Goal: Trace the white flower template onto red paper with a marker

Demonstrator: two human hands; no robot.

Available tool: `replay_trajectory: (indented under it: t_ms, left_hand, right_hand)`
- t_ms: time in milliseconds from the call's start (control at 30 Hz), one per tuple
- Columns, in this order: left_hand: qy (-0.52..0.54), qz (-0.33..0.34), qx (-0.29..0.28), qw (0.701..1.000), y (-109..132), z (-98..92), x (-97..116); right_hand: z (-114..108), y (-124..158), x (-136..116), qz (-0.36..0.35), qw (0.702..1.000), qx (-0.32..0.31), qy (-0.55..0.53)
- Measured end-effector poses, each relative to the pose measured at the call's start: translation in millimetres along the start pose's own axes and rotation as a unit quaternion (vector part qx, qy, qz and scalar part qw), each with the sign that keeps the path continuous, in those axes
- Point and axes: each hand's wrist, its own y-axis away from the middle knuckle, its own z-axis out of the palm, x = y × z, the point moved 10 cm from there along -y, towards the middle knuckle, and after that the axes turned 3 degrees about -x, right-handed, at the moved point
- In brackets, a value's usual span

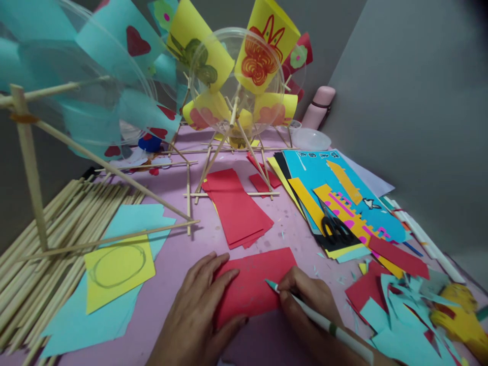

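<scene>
A red paper rectangle [254, 284] lies on the pink table near the front edge. My left hand [200, 312] lies flat on its left part, fingers stretched out, pressing it down. My right hand [308, 300] is closed round a white pen [324, 320] with a teal tip, and the tip touches the paper's right side. A stack of more red rectangles [236, 206] lies just behind.
Wooden sticks [49, 239] and yellow and blue sheets [114, 269] lie at the left. Paper pinwheels on stick frames [236, 86] stand behind. Black scissors [335, 229] rest on coloured sheets at the right, with paper scraps [396, 310] and a grey wall [419, 101] beyond.
</scene>
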Motion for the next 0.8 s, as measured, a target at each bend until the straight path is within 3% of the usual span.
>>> replay_trajectory:
  t_ms: [567,800]
  left_hand:
    - [0.007,-0.018,-0.008,1.000,1,2.5,-3]
    - [0.029,-0.022,0.020,0.999,4,-0.7,-4]
  right_hand:
    - [-2,2,4,0.035,0.998,0.043,-0.040]
    - [2,8,36,0.189,0.958,0.053,-0.211]
